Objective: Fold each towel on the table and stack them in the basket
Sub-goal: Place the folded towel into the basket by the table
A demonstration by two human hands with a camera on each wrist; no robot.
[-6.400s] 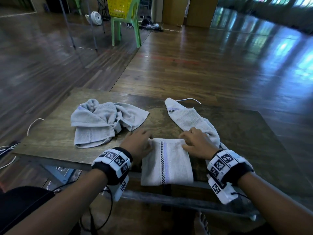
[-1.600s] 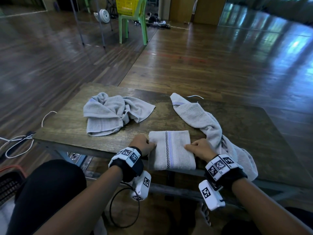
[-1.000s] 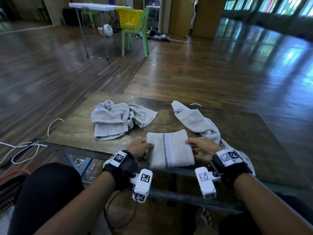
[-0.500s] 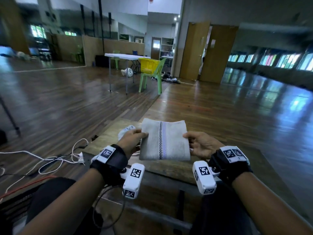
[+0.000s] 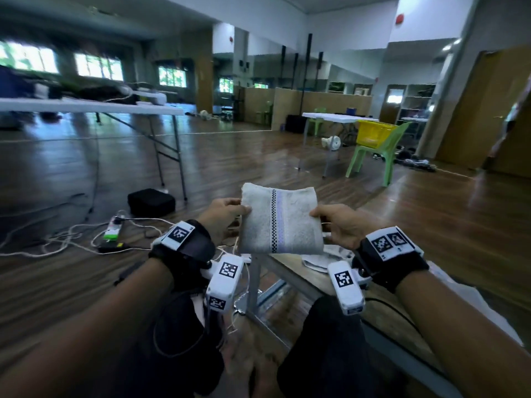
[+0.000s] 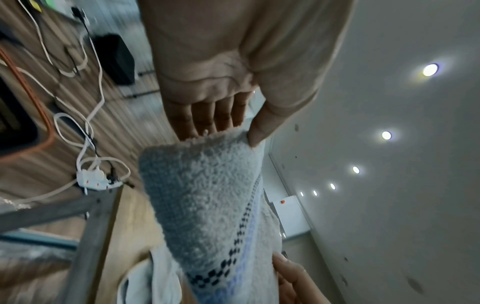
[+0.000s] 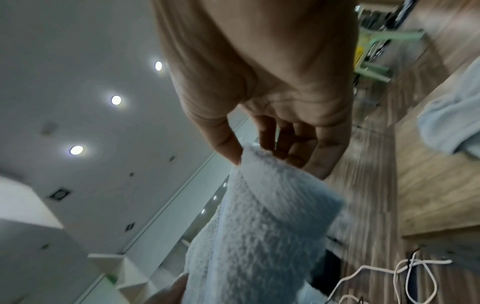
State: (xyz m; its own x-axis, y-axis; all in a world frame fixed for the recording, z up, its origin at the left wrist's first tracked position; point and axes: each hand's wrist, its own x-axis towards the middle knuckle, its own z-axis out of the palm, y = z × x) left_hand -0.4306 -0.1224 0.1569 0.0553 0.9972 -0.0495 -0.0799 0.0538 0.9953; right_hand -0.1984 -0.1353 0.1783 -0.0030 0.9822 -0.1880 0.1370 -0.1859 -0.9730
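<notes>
Hands lifted: your left hand (image 5: pixel 221 218) at 9 o'clock and right hand (image 5: pixel 339 225) at 3 o'clock pinch the folded towel (image 5: pixel 280 222), thumbs on top.

Black wristbands (image 5: pixel 184 248) — white tagged, seemingly camera, pods (image 5: pixel 225 280).

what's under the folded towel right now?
Folded towel is held in the air by left hand and right hand. Below: table edge and another towel, mostly hidden behind it.

Both arms are stretched forward. The left hand (image 5: pixel 222 218) and right hand (image 5: pixel 340 225) are raised, each pinching with thumb above and fingers (image 6: pixel 205 115) beneath. Marker bands are worn on both wrists.
</notes>
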